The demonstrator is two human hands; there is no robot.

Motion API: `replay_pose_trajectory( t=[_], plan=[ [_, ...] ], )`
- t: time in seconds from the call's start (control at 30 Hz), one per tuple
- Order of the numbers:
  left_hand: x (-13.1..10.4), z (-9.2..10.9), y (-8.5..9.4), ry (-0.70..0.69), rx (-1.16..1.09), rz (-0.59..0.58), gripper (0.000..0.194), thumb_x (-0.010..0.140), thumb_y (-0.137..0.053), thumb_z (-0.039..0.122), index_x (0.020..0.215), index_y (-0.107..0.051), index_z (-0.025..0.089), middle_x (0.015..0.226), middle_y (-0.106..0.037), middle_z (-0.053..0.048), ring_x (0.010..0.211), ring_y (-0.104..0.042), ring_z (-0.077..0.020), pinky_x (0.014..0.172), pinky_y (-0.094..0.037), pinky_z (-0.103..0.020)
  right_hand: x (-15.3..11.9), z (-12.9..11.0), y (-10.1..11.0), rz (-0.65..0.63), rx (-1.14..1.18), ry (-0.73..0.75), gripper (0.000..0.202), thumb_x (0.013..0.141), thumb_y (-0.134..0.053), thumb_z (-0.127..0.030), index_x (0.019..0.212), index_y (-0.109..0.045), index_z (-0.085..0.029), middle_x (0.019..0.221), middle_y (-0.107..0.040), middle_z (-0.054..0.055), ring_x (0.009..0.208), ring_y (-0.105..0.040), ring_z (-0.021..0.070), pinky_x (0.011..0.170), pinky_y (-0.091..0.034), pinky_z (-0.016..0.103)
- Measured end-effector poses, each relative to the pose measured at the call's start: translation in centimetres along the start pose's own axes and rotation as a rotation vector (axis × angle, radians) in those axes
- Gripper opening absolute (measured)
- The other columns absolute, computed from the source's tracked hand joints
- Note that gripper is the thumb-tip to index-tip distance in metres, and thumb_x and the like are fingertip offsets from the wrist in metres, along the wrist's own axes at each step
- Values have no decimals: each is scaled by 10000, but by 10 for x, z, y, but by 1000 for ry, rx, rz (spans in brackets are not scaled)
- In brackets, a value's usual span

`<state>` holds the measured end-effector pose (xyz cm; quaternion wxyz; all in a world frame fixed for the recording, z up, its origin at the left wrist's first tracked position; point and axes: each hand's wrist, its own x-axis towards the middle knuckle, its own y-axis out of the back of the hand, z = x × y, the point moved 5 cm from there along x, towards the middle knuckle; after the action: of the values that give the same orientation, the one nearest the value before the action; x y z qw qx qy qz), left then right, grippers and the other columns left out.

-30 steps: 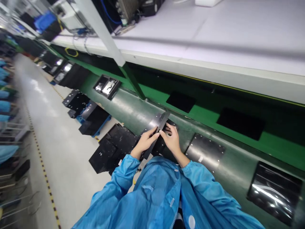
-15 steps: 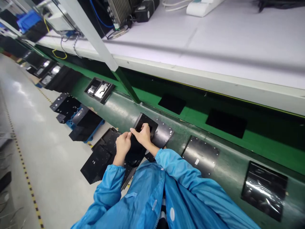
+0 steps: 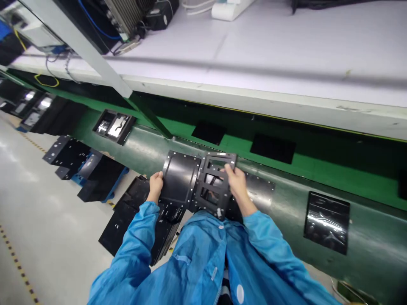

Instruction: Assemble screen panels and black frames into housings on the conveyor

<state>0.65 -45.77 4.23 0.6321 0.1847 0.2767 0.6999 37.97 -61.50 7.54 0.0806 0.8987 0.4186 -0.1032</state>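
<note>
My left hand [image 3: 156, 185] is closed on the left edge of a flat black panel [image 3: 179, 178] with small pale dots along its border. Beside that panel, a black frame with rectangular openings [image 3: 203, 180] is gripped at its right side by my right hand [image 3: 235, 180]. Panel and frame lie side by side in front of my body, their near edges meeting; whether they are joined I cannot tell. Under and right of the frame, another dark plate [image 3: 259, 188] rests on the green surface.
Stacked black parts [image 3: 127, 216] are at my lower left, with black boxes on a blue base [image 3: 103, 173] beyond. A glossy black panel [image 3: 327, 222] lies right. The white workbench [image 3: 254, 55] and its post [image 3: 92, 51] stand ahead.
The dark piece between my hands now shows as a panel and an open frame spread side by side. My hands have moved apart, the right one to the right. The view has shifted right.
</note>
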Motion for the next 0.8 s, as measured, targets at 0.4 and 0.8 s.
replay_pose_trajectory(
  t=[0.4,0.8],
  plan=[
    [-5,37,-80,-201,303,-37,257,963,-571,344,902,-754,175,1126,-709,-187,1154,-656,-329,1093,-478,-456,14,149,251,454,283,-245,591,727,-828,-760,909,-647,-228,683,-728,33,675,-775,274,654,-691,429],
    [217,164,-280,-171,359,-302,1242,693,-984,531,1575,-296,-10,1656,-323,-405,1604,-225,-495,1274,-240,-641,14,145,245,704,-831,-219,395,866,-707,-608,720,-668,-243,864,-740,188,941,-697,351,868,-527,488]
  ],
)
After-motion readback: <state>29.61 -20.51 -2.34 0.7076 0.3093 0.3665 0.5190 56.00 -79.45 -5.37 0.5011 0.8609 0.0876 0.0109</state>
